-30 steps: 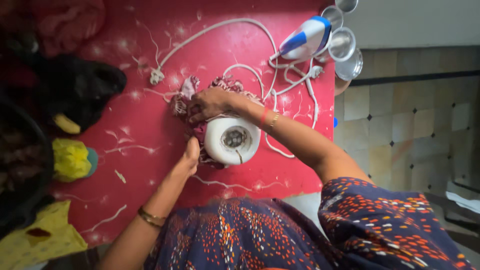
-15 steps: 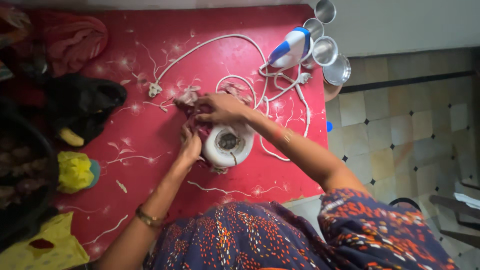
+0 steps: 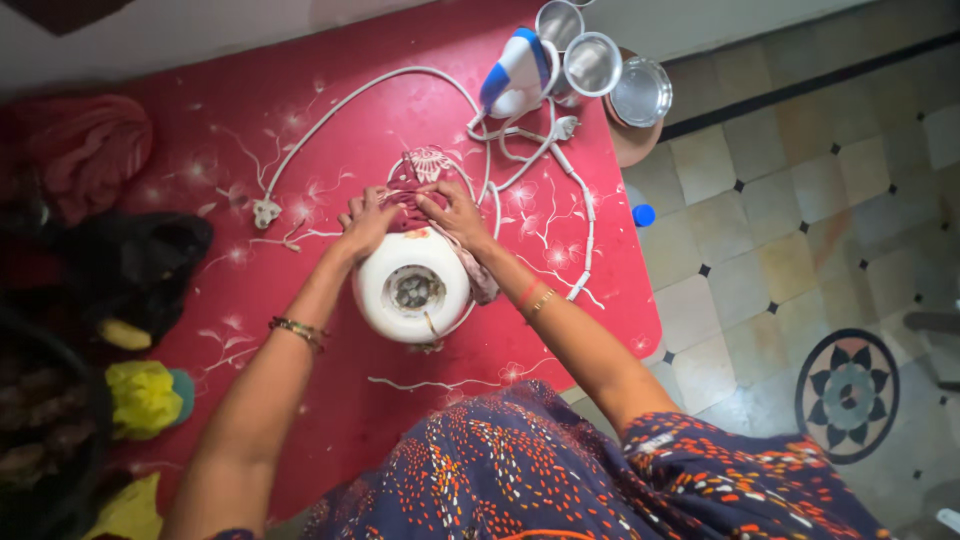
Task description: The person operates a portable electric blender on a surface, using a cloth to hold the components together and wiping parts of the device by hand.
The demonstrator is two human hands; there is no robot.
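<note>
While both hands pinch cloth [image 3: 405,205] | left hand [image 3: 365,222], right hand [image 3: 452,213] | white appliance [image 3: 412,287] half-hides it

A red floral-patterned table [image 3: 300,120] bore a white mixer base [image 3: 411,287], tangled cord [image 3: 370,90], steel cups [image 3: 592,65] and bundled cloths [image 3: 90,150].

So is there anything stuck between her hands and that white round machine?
Yes. A maroon patterned cloth lies bunched over the far side of the white round appliance base, and the left hand and right hand both press on that cloth, not on bare plastic. The near side of the base is uncovered.
</note>
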